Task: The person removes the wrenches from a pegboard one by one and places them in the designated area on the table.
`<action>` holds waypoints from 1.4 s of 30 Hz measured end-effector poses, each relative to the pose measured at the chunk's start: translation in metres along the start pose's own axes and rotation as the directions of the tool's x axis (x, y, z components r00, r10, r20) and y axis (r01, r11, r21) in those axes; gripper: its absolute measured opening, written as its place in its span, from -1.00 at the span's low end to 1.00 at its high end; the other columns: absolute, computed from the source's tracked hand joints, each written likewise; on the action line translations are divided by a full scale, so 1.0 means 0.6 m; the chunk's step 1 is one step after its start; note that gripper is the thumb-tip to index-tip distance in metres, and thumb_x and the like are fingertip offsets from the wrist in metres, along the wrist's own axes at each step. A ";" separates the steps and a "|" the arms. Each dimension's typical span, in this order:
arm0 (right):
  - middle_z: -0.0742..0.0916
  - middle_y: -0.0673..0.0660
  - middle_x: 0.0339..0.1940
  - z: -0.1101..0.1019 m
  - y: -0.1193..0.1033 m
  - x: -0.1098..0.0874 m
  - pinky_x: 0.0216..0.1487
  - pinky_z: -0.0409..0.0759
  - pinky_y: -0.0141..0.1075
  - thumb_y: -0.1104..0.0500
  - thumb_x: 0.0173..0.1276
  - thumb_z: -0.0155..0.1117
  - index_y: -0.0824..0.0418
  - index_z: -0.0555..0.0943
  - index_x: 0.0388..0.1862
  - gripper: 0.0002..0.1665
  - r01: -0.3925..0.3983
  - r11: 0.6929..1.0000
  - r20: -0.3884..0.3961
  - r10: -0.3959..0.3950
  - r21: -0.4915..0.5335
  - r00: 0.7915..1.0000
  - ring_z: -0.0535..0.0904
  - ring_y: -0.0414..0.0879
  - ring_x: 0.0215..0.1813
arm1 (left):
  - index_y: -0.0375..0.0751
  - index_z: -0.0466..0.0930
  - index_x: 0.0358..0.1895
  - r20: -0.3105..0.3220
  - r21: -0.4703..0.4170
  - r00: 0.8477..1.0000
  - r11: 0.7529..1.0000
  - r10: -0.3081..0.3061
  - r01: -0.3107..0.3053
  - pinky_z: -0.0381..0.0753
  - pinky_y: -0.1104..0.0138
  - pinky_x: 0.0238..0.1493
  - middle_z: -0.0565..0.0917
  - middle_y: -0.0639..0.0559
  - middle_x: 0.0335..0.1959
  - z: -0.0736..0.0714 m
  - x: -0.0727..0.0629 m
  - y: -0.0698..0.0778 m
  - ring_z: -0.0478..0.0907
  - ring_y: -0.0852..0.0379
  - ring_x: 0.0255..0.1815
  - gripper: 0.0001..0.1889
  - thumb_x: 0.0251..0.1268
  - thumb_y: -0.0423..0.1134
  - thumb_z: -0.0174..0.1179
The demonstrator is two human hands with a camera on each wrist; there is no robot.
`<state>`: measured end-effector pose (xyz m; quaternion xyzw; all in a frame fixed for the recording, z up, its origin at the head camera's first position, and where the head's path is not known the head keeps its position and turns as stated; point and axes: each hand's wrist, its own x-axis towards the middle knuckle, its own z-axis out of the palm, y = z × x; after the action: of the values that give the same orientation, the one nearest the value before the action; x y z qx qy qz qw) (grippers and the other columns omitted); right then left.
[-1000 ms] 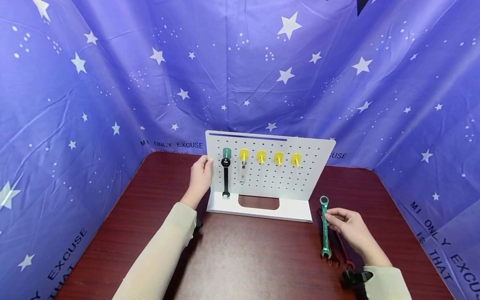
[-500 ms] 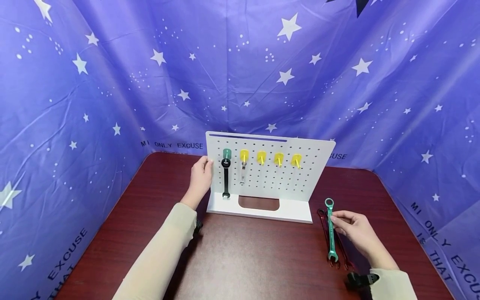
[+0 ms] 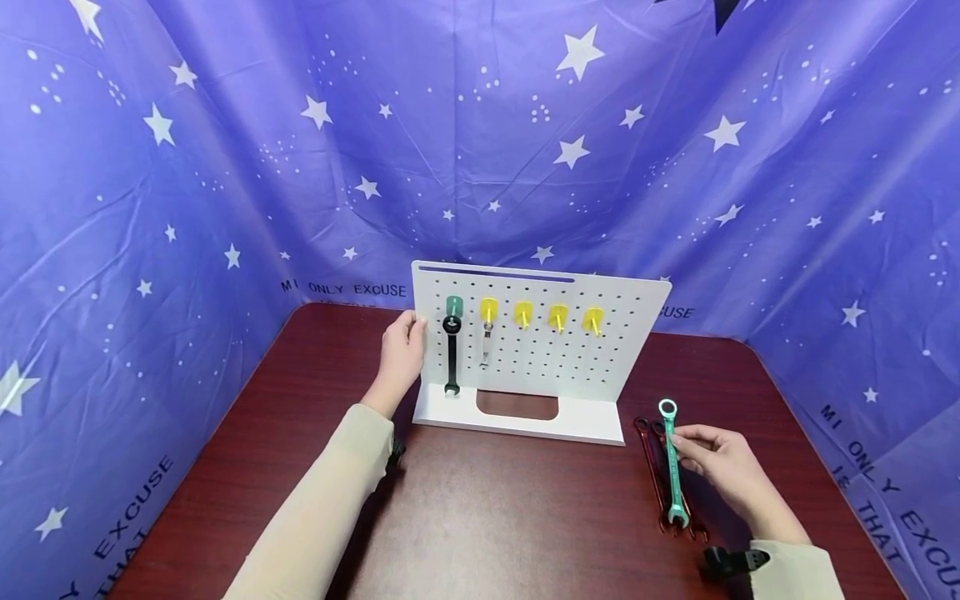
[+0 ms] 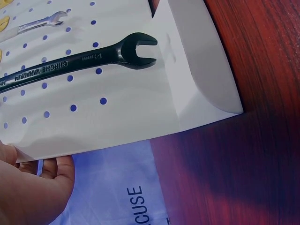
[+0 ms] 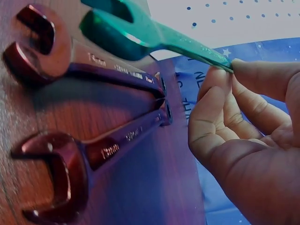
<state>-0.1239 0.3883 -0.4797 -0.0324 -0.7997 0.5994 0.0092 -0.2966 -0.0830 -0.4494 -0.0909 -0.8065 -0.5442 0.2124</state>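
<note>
My left hand [image 3: 401, 354] grips the left edge of a white pegboard [image 3: 540, 358], thumb in front and fingers behind it. My right hand [image 3: 731, 471] pinches a green combination wrench [image 3: 673, 467] by its shank, ring end away from me and open jaw toward me. Below it, two red wrenches [image 5: 112, 154] lie on the table, their ring ends close together and open ends spread apart. A black wrench [image 3: 452, 358] hangs by its ring from the green hook [image 3: 454, 306]. Beside it, a smaller silver wrench [image 3: 486, 346] hangs from a yellow hook [image 3: 489, 310].
Three more yellow hooks, among them one at the far right [image 3: 593, 320], hold nothing. The pegboard's base [image 3: 588, 427] has a cut-out and rests on the dark red wooden table [image 3: 480, 517]. A blue star-printed cloth [image 3: 480, 150] surrounds the table.
My right hand has carried the green wrench right and slightly toward me, leaving more of the red wrenches showing. The left hand and the pegboard have stayed put.
</note>
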 end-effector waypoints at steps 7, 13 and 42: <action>0.77 0.12 -0.25 -0.010 0.005 -0.001 -0.21 0.69 -0.27 0.30 0.49 0.29 0.68 0.53 0.08 -0.59 -0.014 0.999 -0.012 0.014 -0.029 1.000 0.66 -0.16 -0.31 | -0.31 0.48 -0.35 -0.002 0.003 1.000 1.000 0.001 -0.001 0.32 0.23 -0.46 0.31 0.01 -0.64 0.002 0.004 -0.002 0.31 0.04 -0.55 -0.79 0.57 -0.38 0.07; 0.75 0.08 -0.21 -0.019 0.009 -0.006 -0.20 0.68 -0.28 0.29 0.49 0.28 0.68 0.52 0.11 -0.56 -0.039 0.997 -0.014 0.039 -0.059 0.999 0.66 -0.15 -0.28 | -0.31 0.49 -0.32 0.004 0.012 1.000 1.000 -0.014 0.014 0.33 0.21 -0.45 0.32 -0.02 -0.62 0.001 0.000 -0.003 0.32 0.03 -0.55 -0.80 0.59 -0.35 0.05; 0.73 0.16 -0.26 -0.060 0.020 -0.017 -0.24 0.67 -0.25 0.24 0.49 0.28 0.61 0.58 0.08 -0.59 -0.130 0.961 0.034 0.143 -0.246 0.989 0.63 -0.17 -0.29 | -0.32 0.51 -0.31 -0.012 0.014 1.000 1.000 -0.010 0.010 0.32 0.24 -0.46 0.33 -0.01 -0.62 0.003 0.001 -0.004 0.31 0.06 -0.55 -0.81 0.57 -0.37 0.07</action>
<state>-0.1115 0.4253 -0.4807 -0.0729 -0.8629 0.4968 -0.0570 -0.2986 -0.0823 -0.4515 -0.0822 -0.8093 -0.5403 0.2154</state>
